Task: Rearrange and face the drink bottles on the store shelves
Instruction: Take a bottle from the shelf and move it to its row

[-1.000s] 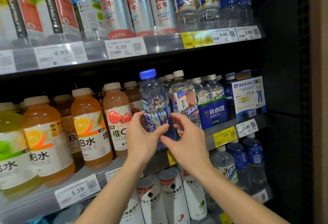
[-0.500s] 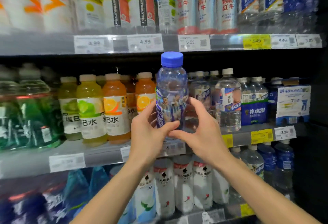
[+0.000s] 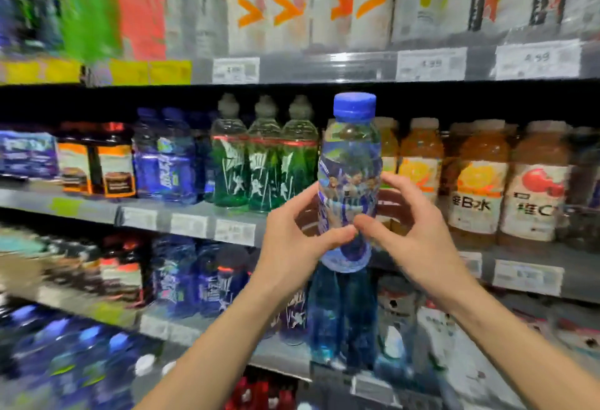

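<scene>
Blue-capped bottle [image 3: 349,179] is up in the air, upright, out in front of the middle shelf [image 3: 194,221]. Left hand [image 3: 292,244] grasps its lower left side, right hand [image 3: 412,234] curls round the right, thumbs meeting across the label. Green bottles [image 3: 263,166] stand behind to the left, orange bottles [image 3: 480,182] to the right.
</scene>
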Demonstrator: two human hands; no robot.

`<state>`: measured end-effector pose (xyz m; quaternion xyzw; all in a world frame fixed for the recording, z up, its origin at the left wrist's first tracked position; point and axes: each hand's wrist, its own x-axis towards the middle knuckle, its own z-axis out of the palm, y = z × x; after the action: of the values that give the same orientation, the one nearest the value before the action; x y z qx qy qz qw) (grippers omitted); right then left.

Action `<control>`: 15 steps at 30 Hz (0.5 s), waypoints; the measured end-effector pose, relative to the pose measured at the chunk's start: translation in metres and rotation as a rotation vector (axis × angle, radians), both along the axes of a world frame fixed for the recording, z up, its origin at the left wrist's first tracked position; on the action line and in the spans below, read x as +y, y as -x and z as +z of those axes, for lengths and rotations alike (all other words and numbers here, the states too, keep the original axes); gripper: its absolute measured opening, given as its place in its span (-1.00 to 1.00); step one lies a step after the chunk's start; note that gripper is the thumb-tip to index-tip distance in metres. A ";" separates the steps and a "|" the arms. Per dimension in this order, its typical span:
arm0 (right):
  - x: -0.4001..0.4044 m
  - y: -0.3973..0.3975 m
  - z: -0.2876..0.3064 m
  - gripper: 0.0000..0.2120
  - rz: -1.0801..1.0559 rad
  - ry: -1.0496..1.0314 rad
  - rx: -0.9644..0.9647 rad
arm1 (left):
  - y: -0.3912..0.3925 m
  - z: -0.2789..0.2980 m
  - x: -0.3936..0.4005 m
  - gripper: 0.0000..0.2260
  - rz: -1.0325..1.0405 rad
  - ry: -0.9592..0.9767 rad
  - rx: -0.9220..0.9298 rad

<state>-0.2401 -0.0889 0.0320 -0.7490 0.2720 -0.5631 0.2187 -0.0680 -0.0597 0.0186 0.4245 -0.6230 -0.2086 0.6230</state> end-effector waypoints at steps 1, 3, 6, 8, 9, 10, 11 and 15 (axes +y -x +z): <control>0.001 -0.013 -0.001 -0.43 0.020 0.002 0.015 | -0.011 -0.003 0.005 -0.47 0.008 0.005 -0.005; 0.003 -0.039 -0.003 -0.42 0.047 0.002 0.034 | -0.033 -0.011 0.013 -0.49 0.026 0.020 0.006; 0.006 -0.075 -0.006 -0.47 0.085 0.000 0.049 | -0.061 -0.017 0.024 -0.49 0.047 0.024 0.027; 0.007 -0.098 -0.007 -0.50 0.103 0.007 0.055 | -0.079 -0.021 0.028 -0.46 0.097 0.040 0.054; 0.007 -0.109 -0.007 -0.53 0.110 0.012 0.057 | -0.089 -0.023 0.029 -0.44 0.135 0.052 0.067; 0.006 -0.120 -0.008 -0.56 0.111 0.015 0.062 | -0.099 -0.024 0.030 -0.43 0.177 0.069 0.080; 0.006 -0.132 -0.008 -0.61 0.117 0.014 0.060 | -0.108 -0.026 0.030 -0.42 0.212 0.076 0.077; -0.001 -0.175 -0.007 -0.64 0.156 0.007 0.070 | -0.142 -0.028 0.028 -0.45 0.290 0.106 0.100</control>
<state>-0.0647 -0.0903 0.0253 -0.7880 0.2185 -0.5186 0.2498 0.0742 -0.0317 -0.0095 0.4656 -0.5334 -0.1041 0.6985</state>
